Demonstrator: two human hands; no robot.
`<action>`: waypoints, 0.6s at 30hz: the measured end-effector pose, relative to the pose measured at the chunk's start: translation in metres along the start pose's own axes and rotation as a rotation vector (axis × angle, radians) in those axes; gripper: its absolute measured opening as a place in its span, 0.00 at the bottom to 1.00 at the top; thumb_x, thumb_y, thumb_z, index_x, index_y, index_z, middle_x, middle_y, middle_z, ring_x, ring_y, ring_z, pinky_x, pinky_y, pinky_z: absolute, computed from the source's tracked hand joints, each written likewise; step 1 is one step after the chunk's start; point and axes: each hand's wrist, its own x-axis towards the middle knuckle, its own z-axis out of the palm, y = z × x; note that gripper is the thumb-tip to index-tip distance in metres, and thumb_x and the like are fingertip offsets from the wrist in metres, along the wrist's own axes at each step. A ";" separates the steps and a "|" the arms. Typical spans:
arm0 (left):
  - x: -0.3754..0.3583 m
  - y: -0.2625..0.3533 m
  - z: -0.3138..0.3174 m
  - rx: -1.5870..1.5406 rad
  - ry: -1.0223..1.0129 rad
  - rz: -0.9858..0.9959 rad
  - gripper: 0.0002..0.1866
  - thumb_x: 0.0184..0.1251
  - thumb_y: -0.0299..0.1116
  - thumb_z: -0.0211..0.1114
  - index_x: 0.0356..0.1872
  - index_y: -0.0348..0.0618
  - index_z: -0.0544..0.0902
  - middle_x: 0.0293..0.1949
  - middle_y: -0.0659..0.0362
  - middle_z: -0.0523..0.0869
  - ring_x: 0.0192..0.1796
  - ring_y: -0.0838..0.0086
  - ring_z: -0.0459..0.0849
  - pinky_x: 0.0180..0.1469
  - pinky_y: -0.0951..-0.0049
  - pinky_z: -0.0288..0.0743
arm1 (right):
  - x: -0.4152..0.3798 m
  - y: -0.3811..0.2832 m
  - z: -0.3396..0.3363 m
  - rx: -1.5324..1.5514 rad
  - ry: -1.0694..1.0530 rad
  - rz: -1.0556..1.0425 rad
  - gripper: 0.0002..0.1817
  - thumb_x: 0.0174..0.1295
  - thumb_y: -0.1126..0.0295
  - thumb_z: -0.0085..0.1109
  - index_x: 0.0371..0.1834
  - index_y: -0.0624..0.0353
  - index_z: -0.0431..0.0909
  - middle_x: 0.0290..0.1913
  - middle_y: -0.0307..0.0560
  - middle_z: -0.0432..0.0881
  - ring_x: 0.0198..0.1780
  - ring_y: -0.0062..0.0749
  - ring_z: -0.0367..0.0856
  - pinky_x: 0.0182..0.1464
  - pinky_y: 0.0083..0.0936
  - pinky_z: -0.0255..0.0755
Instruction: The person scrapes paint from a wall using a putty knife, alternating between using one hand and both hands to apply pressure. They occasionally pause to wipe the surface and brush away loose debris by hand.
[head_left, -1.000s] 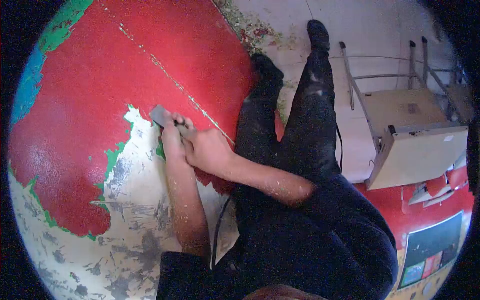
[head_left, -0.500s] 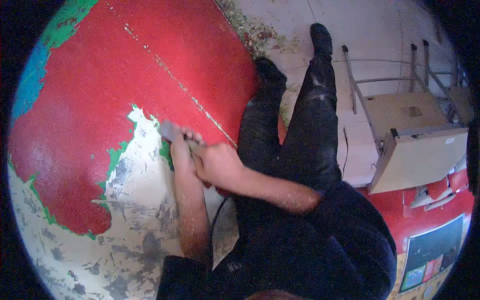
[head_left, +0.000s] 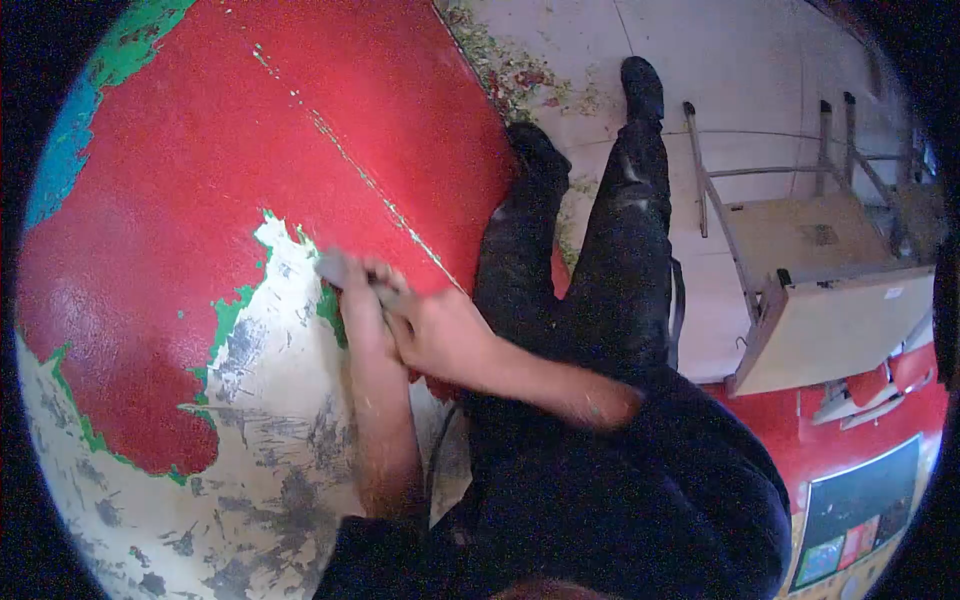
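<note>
A scraper [head_left: 333,268] with a greyish blade lies against the painted wall surface, at the edge where red paint [head_left: 230,170] meets a bare whitish patch [head_left: 290,290]. My left hand [head_left: 368,284] is closed around the tool near its blade. Just behind it, my right hand [head_left: 435,328] is wrapped round the handle, close to my left wrist. Green paint [head_left: 330,308] shows along the ragged border beside the blade. Motion blur softens the fingers and the tool.
My legs [head_left: 620,260] in dark trousers extend over the pale floor [head_left: 740,60]. Paint flakes [head_left: 510,70] lie along the wall's base. Chairs or desks with metal legs [head_left: 815,320] stand at the right. A dark board [head_left: 865,500] is at lower right.
Both hands and the scraper have moved slightly down in the view, staying at the same paint edge. The camera view has shifted a little.
</note>
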 end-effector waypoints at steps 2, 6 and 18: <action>-0.007 -0.004 -0.004 0.021 0.069 -0.069 0.16 0.71 0.46 0.48 0.27 0.47 0.67 0.22 0.64 0.69 0.23 0.75 0.69 0.26 0.75 0.67 | -0.001 0.008 0.004 -0.029 -0.054 0.024 0.08 0.54 0.68 0.51 0.32 0.58 0.78 0.19 0.62 0.76 0.18 0.54 0.77 0.25 0.44 0.75; 0.028 0.009 0.017 -0.083 -0.009 0.081 0.16 0.72 0.45 0.48 0.26 0.47 0.66 0.22 0.64 0.68 0.23 0.73 0.69 0.25 0.72 0.68 | 0.028 0.010 0.002 -0.069 0.017 -0.019 0.09 0.54 0.68 0.50 0.34 0.58 0.78 0.19 0.61 0.76 0.18 0.54 0.77 0.25 0.45 0.75; 0.017 -0.003 -0.001 -0.014 -0.038 0.065 0.16 0.71 0.44 0.49 0.25 0.47 0.67 0.20 0.65 0.66 0.22 0.76 0.66 0.26 0.75 0.67 | -0.001 -0.004 -0.002 -0.027 0.019 -0.018 0.13 0.56 0.68 0.49 0.42 0.57 0.78 0.22 0.61 0.77 0.22 0.55 0.78 0.26 0.46 0.75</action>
